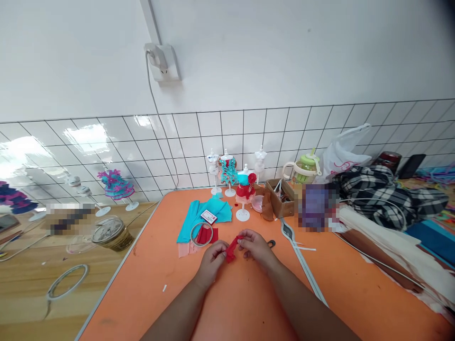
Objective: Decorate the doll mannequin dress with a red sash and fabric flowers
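Observation:
A small piece of red fabric (232, 250) is stretched between my two hands above the orange table. My left hand (212, 259) pinches its lower left side, and my right hand (256, 247) grips its upper right end. Just beyond stands a miniature dress form (245, 189) in a turquoise top and red skirt with a red flower at the shoulder. Left of it lie turquoise cloth (192, 222), folded red cloth (209, 235) and a round hoop (192, 235). Black-handled scissors (271, 243), as far as I can tell, lie partly hidden behind my right hand.
More dress forms (228, 173) stand near the tiled wall. A cardboard box (280, 206) of tools, a green-lidded cup (307, 168), a plastic bag (344, 150) and plaid cloth (387, 194) fill the right. A zipper strip (302, 258) runs along the table. A wooden table (31, 303) adjoins left.

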Demonstrator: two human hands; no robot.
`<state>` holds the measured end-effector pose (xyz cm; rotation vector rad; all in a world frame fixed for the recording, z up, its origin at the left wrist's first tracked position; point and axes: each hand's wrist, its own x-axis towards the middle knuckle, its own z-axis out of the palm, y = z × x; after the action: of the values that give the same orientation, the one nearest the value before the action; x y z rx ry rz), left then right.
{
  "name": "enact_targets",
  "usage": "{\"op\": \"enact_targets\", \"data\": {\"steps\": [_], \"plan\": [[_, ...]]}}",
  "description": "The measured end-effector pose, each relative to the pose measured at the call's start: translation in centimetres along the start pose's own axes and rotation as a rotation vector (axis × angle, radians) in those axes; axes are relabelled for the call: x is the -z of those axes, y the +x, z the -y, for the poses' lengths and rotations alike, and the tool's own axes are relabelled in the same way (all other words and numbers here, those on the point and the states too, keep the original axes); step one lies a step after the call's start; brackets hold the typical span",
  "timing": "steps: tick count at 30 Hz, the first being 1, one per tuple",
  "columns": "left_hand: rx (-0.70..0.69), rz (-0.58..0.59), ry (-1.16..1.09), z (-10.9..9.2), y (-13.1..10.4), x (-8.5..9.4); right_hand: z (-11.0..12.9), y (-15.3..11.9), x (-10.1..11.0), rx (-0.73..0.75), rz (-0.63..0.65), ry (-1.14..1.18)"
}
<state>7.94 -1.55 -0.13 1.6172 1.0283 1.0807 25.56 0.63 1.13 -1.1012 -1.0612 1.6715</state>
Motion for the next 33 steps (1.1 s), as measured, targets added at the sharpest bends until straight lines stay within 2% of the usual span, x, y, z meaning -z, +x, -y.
{"op": "enact_targets", "data": {"steps": [4, 6, 8, 12, 16, 17, 19, 22, 26, 29, 33], "plan": [[-0.001, 0.015, -0.005, -0.2, -0.1, 0.0, 0.2, -0.5, -0.1, -0.019, -0.004, 0.073], [0.010, 0.016, 0.006, -0.2, -0.1, -0.1, 0.4, -1.0, -0.2, 0.013, 0.042, 0.017], [0.026, 0.008, 0.001, -0.1, -0.1, -0.1, 0.6, -1.6, -0.5, 0.122, 0.095, -0.170], [0.056, -0.043, -0.032, 0.2, -0.3, -0.2, 0.8, -2.8, -1.4, 0.393, 0.119, -0.750], [0.041, -0.020, 0.082, -0.1, -0.6, -0.5, 1.1, -3.3, -1.3, 0.429, 0.123, -1.084], [0.023, -0.001, 0.145, -0.4, -0.7, -0.4, 1.4, -3.3, -0.9, 0.419, 0.116, -1.135], [-0.023, -0.050, 0.311, -1.2, -0.8, 0.4, 2.7, -3.3, 0.7, 0.387, 0.049, -1.191], [-0.099, -0.150, 0.706, -2.2, -0.7, 3.0, 6.1, -2.9, 4.5, 0.342, -0.197, -1.146], [-0.041, -0.210, 1.078, -1.4, -0.4, 6.4, 11.3, -1.1, 9.6, 0.354, -0.430, -1.230], [0.015, -0.169, 1.142, 0.3, -0.4, 7.2, 13.7, 1.1, 11.8, 0.307, -0.583, -1.377], [0.015, -0.120, 1.024, 1.4, -0.5, 7.0, 14.5, 3.9, 13.3, 0.276, -0.674, -1.511]]}}
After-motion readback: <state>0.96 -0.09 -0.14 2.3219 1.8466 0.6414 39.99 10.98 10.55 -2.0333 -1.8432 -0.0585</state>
